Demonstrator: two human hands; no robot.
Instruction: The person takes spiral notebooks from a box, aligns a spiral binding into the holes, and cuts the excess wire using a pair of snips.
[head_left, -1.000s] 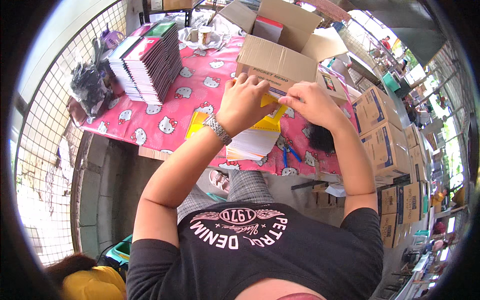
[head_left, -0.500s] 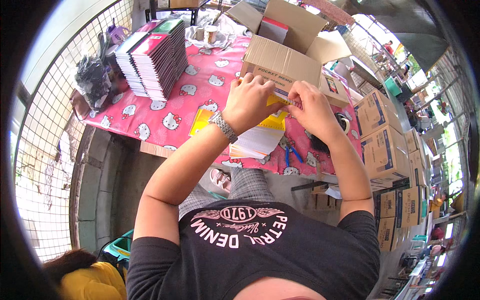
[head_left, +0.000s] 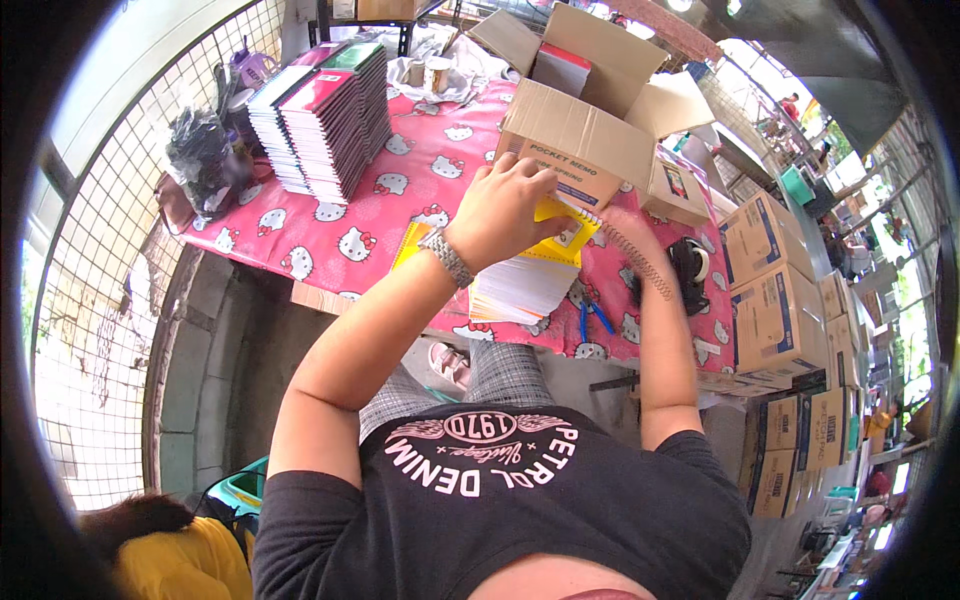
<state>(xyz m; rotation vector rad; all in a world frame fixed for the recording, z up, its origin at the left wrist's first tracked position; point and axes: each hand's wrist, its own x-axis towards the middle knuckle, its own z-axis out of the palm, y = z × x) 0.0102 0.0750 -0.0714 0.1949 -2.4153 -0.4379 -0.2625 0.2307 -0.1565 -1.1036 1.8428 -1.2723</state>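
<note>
My left hand (head_left: 508, 212), with a metal watch at its wrist, is closed on the upper part of a yellow spiral memo pad (head_left: 572, 238). That pad lies over a pile of pads (head_left: 515, 290) showing white page edges. Just right of the pad is my right hand (head_left: 628, 232), smeared by motion with its fingers unclear. A long thin wire coil (head_left: 640, 262) runs from near the pad's right corner across my right hand and wrist. Another bit of yellow cover (head_left: 412, 240) shows left of my left wrist. Blue-handled pliers (head_left: 596, 320) lie near the table's front edge.
An open cardboard box (head_left: 562, 150) stands behind my hands. A tape dispenser (head_left: 690, 268) sits beside my right forearm. Tall notebook stacks (head_left: 325, 135) and a black plastic bag (head_left: 198, 160) occupy the table's left. Cartons (head_left: 775, 315) are piled on the right.
My right hand has moved right from the pad's edge, and the wire coil now shows stretched along it. My left hand stays on the pad. The whole view has shifted slightly.
</note>
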